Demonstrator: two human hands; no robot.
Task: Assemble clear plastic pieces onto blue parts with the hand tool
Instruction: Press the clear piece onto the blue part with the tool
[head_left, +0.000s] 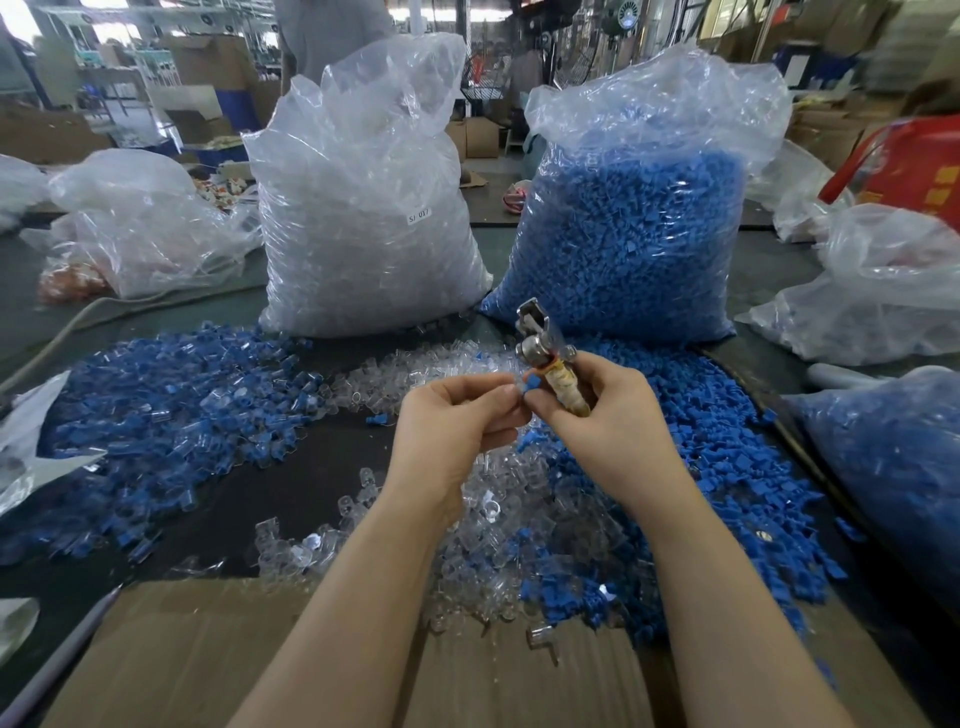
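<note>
Small blue part (532, 386) between hands (457, 415)

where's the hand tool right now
The hand tool is in the right hand, raised mid-frame above the loose parts, its metal head pointing toward the blue-parts bag.

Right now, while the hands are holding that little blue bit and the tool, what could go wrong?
1. The blue part is tiny and only pinched between the fingertips of the left hand and the right hand; it could slip into the loose pile of clear pieces below.
2. The right hand also grips the hand tool, whose metal head sits close to the fingers, so a pinch seems possible.
</note>
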